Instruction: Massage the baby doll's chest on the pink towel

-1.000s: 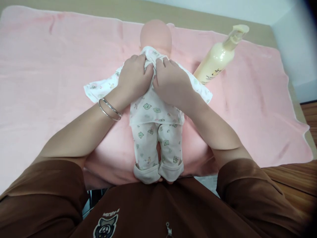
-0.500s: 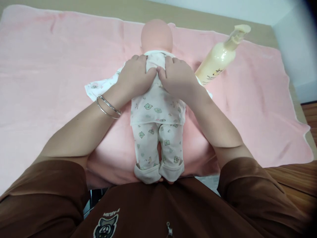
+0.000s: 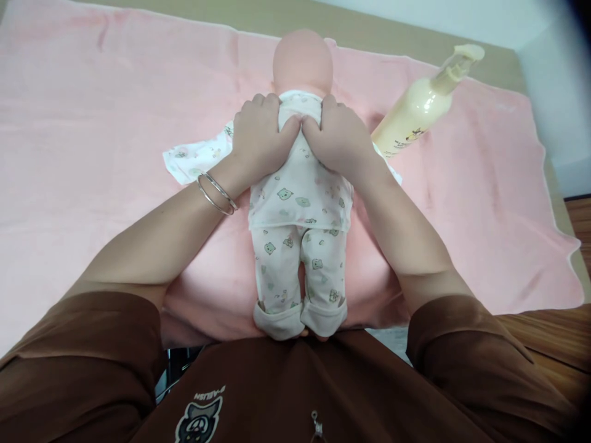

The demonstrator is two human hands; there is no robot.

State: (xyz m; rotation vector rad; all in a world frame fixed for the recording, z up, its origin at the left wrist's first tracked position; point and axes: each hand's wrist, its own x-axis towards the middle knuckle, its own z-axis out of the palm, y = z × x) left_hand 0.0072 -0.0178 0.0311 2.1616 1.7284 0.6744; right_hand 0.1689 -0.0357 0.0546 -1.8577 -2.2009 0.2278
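**Q:** Main item, where is it?
**A:** Bald baby doll (image 3: 302, 61), lying face down mid-towel on a pink towel (image 3: 92, 123), head pointing away, feet just by the person's brown top (image 3: 295, 394). It wears a white top and trousers (image 3: 300, 203) printed with small green animal faces. The cuffs are folded over the feet, and a loose flap of the top spreads out on the towel on the left.

**Q:** Hands?
**A:** Left hand (image 3: 261, 138), with two thin metal bangles (image 3: 217, 194) on the wrist, and right hand (image 3: 339, 138) both sit on the doll's upper back, just below the neck. Fingers bent over the cloth, thumbs almost touching. Pressing or pinching? Can't tell.

**Q:** Containers?
**A:** One cream-coloured pump bottle (image 3: 418, 111), lying tilted on the towel just beside the doll's right side, pump end pointing away. Small label on it, contents not visible.
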